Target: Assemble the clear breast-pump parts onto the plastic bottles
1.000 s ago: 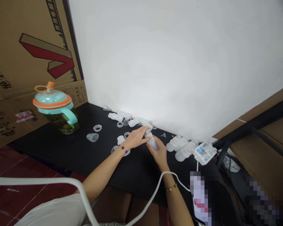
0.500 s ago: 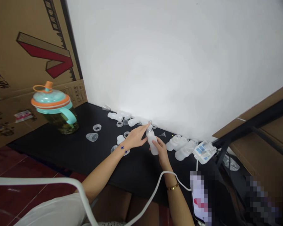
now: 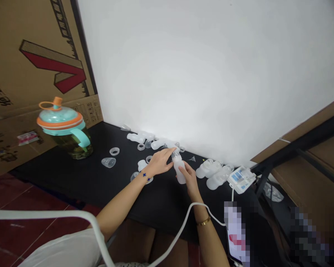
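A small white translucent bottle [image 3: 179, 171] with a clear top stands slightly tilted over the black table [image 3: 114, 185]. My right hand [image 3: 189, 177] is wrapped round its body, thumb on the front. From the left, my left hand [image 3: 161, 161] reaches to the bottle's top, its fingers extended and held together over the clear part; what its fingertips grip is too small to tell. Beside my left wrist lie a white piece [image 3: 141, 164] and a clear cap [image 3: 134, 175]. To the right, several bottles with clear tops [image 3: 217, 178] lie on their sides.
Along the wall lie several white bottles [image 3: 136, 138], rings and clear parts. A ring [image 3: 114, 151] and a clear cover [image 3: 108, 162] are at left, near a large jug [image 3: 69, 133]. A white box [image 3: 241, 179], phone [image 3: 235, 237] and white cable [image 3: 183, 226] are at right and front.
The bottle's top has shifted very slightly to the left. Both hands stay in nearly the same places.
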A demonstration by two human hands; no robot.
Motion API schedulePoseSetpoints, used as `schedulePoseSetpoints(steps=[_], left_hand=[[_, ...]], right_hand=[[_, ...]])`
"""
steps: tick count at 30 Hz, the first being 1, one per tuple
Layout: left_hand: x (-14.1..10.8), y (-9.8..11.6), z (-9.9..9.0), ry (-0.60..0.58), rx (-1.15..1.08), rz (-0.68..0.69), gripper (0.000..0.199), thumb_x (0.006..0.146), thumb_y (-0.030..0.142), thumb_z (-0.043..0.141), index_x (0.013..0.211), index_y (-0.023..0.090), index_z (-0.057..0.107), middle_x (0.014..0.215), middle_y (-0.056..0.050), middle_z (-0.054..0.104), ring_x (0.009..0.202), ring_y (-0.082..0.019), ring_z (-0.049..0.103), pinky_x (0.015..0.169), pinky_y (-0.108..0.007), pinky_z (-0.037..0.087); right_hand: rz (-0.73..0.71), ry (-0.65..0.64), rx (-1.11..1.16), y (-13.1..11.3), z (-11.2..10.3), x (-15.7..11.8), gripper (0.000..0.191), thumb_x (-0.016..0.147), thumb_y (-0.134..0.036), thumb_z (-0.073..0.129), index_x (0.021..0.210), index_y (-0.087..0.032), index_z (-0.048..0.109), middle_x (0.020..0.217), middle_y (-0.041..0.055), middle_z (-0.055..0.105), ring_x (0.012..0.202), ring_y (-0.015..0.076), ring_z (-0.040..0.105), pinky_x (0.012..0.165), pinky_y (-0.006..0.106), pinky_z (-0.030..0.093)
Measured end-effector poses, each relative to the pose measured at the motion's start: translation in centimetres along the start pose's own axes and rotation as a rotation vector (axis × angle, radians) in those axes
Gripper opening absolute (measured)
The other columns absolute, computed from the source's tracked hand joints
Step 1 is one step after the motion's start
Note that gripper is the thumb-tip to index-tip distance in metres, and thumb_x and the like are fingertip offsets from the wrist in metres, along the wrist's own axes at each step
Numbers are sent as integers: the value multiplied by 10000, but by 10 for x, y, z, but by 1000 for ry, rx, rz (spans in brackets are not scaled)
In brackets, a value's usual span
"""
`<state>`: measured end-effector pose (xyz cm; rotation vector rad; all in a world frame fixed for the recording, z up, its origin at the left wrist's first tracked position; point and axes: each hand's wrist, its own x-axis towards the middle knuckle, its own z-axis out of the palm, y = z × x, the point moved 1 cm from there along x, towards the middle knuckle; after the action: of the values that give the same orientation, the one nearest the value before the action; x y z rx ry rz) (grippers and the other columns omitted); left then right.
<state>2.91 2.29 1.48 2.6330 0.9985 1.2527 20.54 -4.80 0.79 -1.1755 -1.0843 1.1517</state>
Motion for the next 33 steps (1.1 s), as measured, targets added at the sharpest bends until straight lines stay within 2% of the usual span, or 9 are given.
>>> schedulePoseSetpoints(steps=[4,6,10,13,16,20,24,27,33], left_hand=[[0,0,-1,-15,-33,-42,629,877,195,613,1483,200,444,1392,-125,630,1276,-286,613,1046,-443,540],[1,1,-4,-12,-71,-60,634,873,188,609,1486,211,447,1411,-113,620,1296,-276,600,1074,-438,523],[2,4,-8,-69,-164,-17,656,945,278,568,1558,205,348,1522,-133,521,1399,-278,510,1154,-459,449],[2,7,-7,-98,-179,-28,686,998,424,536,1589,181,286,1557,-166,474,1439,-293,465,1174,-473,419],[1,8,-3,-91,-149,-89,720,1003,516,519,1594,183,276,1557,-174,474,1428,-301,481,1168,-471,422],[1,8,-2,-88,-123,-141,689,1015,526,493,1590,206,288,1507,-149,539,1384,-286,537,1135,-444,454],[2,7,-5,-135,-66,-186,653,999,558,509,1543,225,372,1369,-124,651,1245,-301,648,1032,-439,526],[2,5,-6,-154,-52,-168,581,1000,527,519,1479,207,438,1294,-119,687,1170,-294,685,990,-424,545],[3,1,-4,-152,-72,-94,487,989,442,560,1399,200,459,1297,-119,664,1186,-281,667,1008,-426,539]], right_hand=[[-4,1,-16,0,1,0,540,758,-530,793,1176,-195,727,983,57,735,744,206,657,605,311,566],[-32,9,-53,1,0,0,541,776,-537,774,1194,-196,722,1049,68,740,817,235,681,653,337,580],[-171,86,-253,4,-4,1,528,810,-518,750,1233,-205,711,1258,91,714,1145,321,658,963,445,542],[-238,118,-416,4,-5,-1,529,828,-499,741,1278,-225,691,1315,90,699,1240,333,626,1080,479,472],[-281,88,-502,4,-3,-2,510,856,-487,713,1300,-239,676,1299,78,711,1218,322,651,1066,472,493],[-332,79,-576,8,-2,-3,488,872,-484,689,1306,-260,669,1280,61,722,1181,310,678,1043,471,518],[-372,97,-642,10,-3,-2,498,877,-477,677,1325,-260,655,1304,65,712,1186,307,679,1038,467,526],[-403,99,-674,10,-3,-4,498,884,-470,669,1332,-254,644,1312,72,707,1180,302,683,1030,460,533],[-441,68,-698,6,-1,-6,489,887,-438,670,1344,-271,625,1315,66,703,1167,289,680,1012,445,533]])
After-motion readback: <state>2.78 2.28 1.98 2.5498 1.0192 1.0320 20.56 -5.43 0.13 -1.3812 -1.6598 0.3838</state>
